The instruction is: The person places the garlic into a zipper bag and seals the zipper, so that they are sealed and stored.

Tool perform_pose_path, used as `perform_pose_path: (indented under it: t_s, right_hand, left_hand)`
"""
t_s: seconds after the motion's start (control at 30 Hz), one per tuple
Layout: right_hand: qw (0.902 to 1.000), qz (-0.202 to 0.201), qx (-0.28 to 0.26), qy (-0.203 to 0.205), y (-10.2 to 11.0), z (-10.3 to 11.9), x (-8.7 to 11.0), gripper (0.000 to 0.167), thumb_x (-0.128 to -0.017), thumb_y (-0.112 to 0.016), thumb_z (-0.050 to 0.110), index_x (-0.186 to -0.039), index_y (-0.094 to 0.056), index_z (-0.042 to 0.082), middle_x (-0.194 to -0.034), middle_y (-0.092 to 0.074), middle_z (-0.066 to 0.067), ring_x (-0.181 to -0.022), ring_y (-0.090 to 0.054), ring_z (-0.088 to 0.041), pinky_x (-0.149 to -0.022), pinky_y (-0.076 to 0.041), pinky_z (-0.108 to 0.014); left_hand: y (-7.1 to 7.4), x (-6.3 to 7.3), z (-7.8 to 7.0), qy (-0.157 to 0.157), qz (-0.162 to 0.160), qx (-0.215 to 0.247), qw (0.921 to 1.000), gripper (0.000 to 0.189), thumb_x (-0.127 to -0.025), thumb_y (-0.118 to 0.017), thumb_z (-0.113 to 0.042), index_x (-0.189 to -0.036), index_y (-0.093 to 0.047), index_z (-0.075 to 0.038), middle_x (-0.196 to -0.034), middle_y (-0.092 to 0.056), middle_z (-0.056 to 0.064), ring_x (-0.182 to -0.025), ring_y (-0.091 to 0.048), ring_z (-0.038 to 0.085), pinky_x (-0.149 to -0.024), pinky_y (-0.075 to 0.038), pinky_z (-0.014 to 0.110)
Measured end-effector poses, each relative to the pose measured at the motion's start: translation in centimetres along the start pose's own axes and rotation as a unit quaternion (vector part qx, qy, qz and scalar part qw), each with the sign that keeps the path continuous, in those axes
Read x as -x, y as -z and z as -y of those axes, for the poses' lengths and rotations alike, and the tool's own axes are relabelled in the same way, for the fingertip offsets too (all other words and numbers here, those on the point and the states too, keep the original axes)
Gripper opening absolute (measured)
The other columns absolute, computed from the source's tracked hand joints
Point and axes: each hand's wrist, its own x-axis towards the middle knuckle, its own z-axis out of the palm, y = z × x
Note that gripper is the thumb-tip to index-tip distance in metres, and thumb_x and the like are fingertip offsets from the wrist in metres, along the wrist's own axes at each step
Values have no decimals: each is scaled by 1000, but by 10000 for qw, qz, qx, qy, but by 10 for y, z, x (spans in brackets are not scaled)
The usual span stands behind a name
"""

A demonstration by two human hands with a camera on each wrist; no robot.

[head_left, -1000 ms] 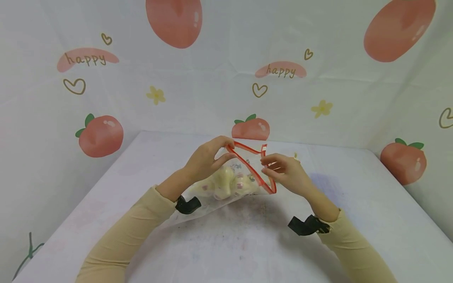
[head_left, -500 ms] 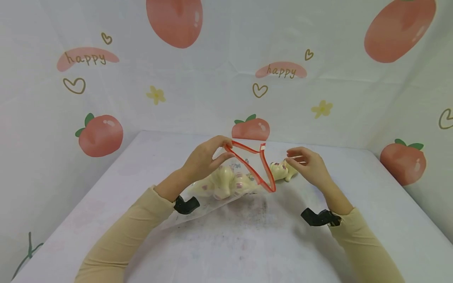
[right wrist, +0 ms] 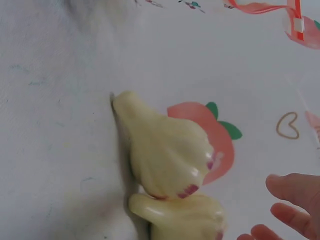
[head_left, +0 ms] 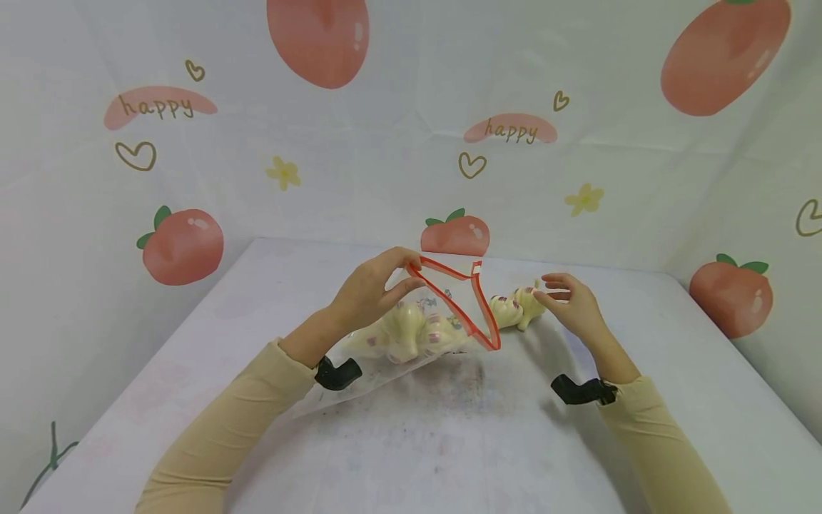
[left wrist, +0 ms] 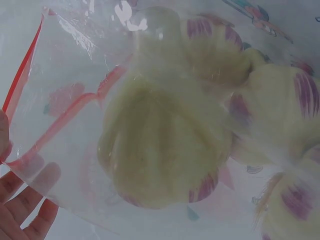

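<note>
My main worry is the left hand [head_left: 371,289]: it pinches the red rim [head_left: 460,315] of the clear bag [head_left: 385,373] between thumb and fingers, and if that slips, the limp film could let the rim drop. The right hand [head_left: 573,308], centre right of the head view, has its fingers loosely spread and holds nothing; a clumsy nudge could roll the two loose garlic bulbs [head_left: 506,311], since they are rounded and seem to touch. I have that pair just left of the right hand. In my right wrist view the upper bulb [right wrist: 165,147] has a slanting long axis, neck to upper left, purple-marked base to lower right; the lower bulb [right wrist: 187,220] points its neck left. The bag, around more bulbs [left wrist: 162,150] mid-frame in the head view, stretches from lower left to its rimmed end facing right
</note>
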Motion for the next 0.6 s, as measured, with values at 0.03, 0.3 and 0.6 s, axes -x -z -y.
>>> perform_pose_path:
  t_s: [0.03, 0.3, 0.6]
  right_hand:
    - [10000, 49, 11, -73, 0, -2, -1, 49, -93, -57, 26, -130, -45, -4, -128, -50, -32, -113, -54, -47, -88, -49, -52]
    - [9975, 309, -137, -612, -5, -14, -6, 57, -93, -55, 29, -137, -36, -2, -136, -40, -34, -122, -45, -48, -96, -44, -54]
    - [9931, 612, -251, -968, -12, -23, -11, 69, -93, -55, 32, -142, -24, -5, -141, -32, -35, -129, -37, -48, -104, -38, -53]
  left_hand:
    - [0, 0, 0, 17, 6, -2, 10000, 27, -82, -70, -13, -102, -56, -1, -97, -62, 9, -86, -58, 20, -76, -49, 33]
    - [0, 1, 2, 14, 14, -15, 10000, 28, -87, -65, -22, -102, -56, -1, -98, -62, 10, -86, -59, 20, -76, -50, 33]
    - [-1, 1, 2, -2, 32, 12, 10000, 36, -90, -54, -35, -103, -56, -1, -98, -62, 10, -87, -59, 20, -77, -50, 33]
